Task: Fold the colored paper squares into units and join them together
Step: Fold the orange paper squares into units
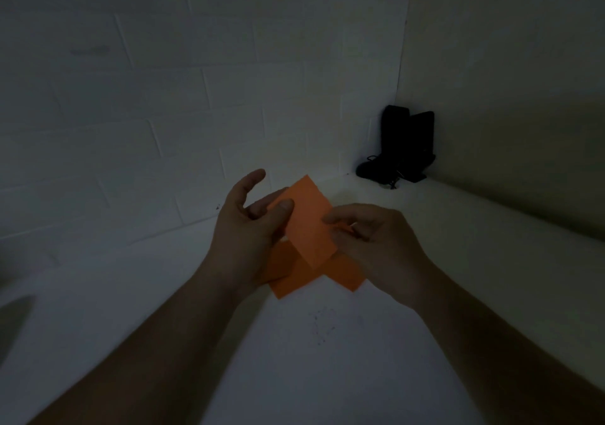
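Head view: the scene is dim. An orange paper piece point(307, 228) is held up just above the white table point(327, 359), a little past centre toward twelve o'clock. The left hand point(248, 225) grips its nine o'clock edge, thumb pressed on the front face and fingers curled behind, with the index finger lifted free toward twelve. The right hand point(376, 241) pinches the three o'clock edge between thumb and curled fingertips. Below the hands, toward six o'clock, more orange paper point(291, 277) shows, and another flap sticks out toward four o'clock; whether these lie on the table or hang from the held piece, I cannot tell.

The paper looks thin and light, stiff enough to hold a crease yet easy to crumple or tear, so I judge it best taken at the edges or along a fold, with light pressure, as both hands do.

Count: two hands, and at least two orange pieces, perhaps three, since the overlap hides the joins. Only orange shows. One cluster of dark objects point(402, 149) stands in the wall corner at two o'clock, too dark to identify.
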`<state>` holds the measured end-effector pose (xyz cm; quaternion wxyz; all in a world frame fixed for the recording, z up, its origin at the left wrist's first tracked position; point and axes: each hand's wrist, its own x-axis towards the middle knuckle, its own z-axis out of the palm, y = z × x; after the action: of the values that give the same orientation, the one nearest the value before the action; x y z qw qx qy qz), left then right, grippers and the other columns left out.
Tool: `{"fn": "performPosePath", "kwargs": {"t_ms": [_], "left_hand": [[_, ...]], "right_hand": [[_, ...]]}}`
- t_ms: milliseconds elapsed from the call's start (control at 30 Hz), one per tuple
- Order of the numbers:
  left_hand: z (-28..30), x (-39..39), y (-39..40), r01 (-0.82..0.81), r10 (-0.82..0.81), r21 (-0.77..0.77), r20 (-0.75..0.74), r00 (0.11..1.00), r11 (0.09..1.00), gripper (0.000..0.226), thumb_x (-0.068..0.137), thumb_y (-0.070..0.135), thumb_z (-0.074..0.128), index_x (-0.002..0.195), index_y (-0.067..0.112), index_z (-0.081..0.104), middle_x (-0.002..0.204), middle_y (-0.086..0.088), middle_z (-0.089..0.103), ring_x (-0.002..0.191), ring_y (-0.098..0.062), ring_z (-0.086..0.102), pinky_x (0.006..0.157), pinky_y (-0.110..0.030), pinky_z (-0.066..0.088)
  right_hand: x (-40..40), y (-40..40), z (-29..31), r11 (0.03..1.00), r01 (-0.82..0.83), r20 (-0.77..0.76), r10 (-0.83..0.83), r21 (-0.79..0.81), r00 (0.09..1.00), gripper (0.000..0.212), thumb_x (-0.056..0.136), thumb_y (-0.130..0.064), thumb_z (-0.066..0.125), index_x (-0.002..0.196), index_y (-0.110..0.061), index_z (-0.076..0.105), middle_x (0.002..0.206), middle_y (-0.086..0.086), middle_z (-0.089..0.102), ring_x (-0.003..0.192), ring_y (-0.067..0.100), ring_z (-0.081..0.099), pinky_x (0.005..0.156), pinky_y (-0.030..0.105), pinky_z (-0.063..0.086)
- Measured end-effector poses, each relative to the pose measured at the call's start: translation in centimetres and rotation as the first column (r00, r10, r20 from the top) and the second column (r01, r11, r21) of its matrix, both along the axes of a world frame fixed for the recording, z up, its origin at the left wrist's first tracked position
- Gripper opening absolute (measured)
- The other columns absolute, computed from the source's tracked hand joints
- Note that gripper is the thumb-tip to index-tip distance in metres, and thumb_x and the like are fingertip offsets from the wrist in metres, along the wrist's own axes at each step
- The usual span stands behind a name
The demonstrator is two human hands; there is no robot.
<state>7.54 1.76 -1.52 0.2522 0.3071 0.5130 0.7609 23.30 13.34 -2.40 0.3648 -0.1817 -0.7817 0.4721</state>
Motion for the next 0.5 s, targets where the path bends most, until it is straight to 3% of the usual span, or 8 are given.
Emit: {"fn": "performPosePath", "kwargs": {"t_ms": [100,167,300,367,433,500], "left_hand": [[0.3,0.0,0.0,0.069,-0.077,0.052,0.184,0.980,0.996,0.059,0.094,0.004,0.069,0.145,0.025,0.048,0.097,-0.011,0.077,0.084,-0.019,0.075,0.072,-0.031,0.060],[0.4,0.2,0.0,0.146,-0.154,0.054,0.243,0.958,0.988,0.055,0.095,0.003,0.067,0.144,0.022,0.049,0.106,-0.016,0.077,0.094,-0.026,0.076,0.074,-0.035,0.062],[0.0,0.8,0.1,0.222,-0.214,-0.030,0.167,0.962,0.975,0.041,0.097,0.005,0.064,0.137,0.011,0.059,0.117,-0.022,0.074,0.108,-0.034,0.073,0.084,-0.041,0.062],[-0.3,1.0,0.2,0.202,-0.193,-0.079,0.108,0.975,0.976,0.030,0.096,0.007,0.065,0.126,0.009,0.068,0.116,-0.028,0.072,0.108,-0.040,0.068,0.099,-0.053,0.056],[-0.6,1.1,0.3,0.175,-0.166,-0.101,0.086,0.982,0.979,0.025,0.095,0.009,0.068,0.120,0.008,0.071,0.118,-0.035,0.067,0.104,-0.046,0.062,0.103,-0.062,0.047],[-0.6,1.1,0.4,0.158,-0.151,-0.116,0.071,0.986,0.981,0.026,0.095,0.009,0.068,0.121,0.006,0.070,0.118,-0.035,0.067,0.105,-0.052,0.063,0.104,-0.062,0.047]], "right_hand": [[0.1,0.1,0.1,0.996,0.018,-0.096,-0.026,-0.089,0.995,0.027,0.086,0.000,0.073,0.086,-0.027,0.078,0.086,-0.006,0.075,0.081,0.014,0.072,0.073,0.027,0.059],[0.1,0.3,0.3,0.990,0.033,-0.130,-0.051,-0.134,0.990,0.023,0.086,0.002,0.073,0.086,-0.021,0.077,0.086,-0.003,0.075,0.079,0.013,0.073,0.069,0.021,0.056],[0.0,0.3,0.3,0.984,0.061,-0.137,-0.084,-0.166,0.987,0.020,0.087,0.000,0.073,0.087,-0.020,0.076,0.086,-0.001,0.076,0.075,0.017,0.074,0.068,0.024,0.058],[0.0,0.2,0.3,0.982,0.067,-0.143,-0.093,-0.176,0.985,0.020,0.087,-0.001,0.073,0.086,-0.021,0.076,0.087,-0.001,0.076,0.075,0.020,0.075,0.070,0.027,0.060],[0.0,0.2,0.3,0.981,0.062,-0.152,-0.091,-0.184,0.984,0.019,0.087,-0.002,0.073,0.087,-0.021,0.076,0.087,-0.001,0.076,0.076,0.021,0.075,0.068,0.025,0.059],[0.0,0.3,0.3,0.982,0.052,-0.149,-0.080,-0.183,0.986,0.019,0.088,-0.002,0.073,0.086,-0.021,0.075,0.087,-0.001,0.076,0.076,0.019,0.074,0.068,0.023,0.058]]}}
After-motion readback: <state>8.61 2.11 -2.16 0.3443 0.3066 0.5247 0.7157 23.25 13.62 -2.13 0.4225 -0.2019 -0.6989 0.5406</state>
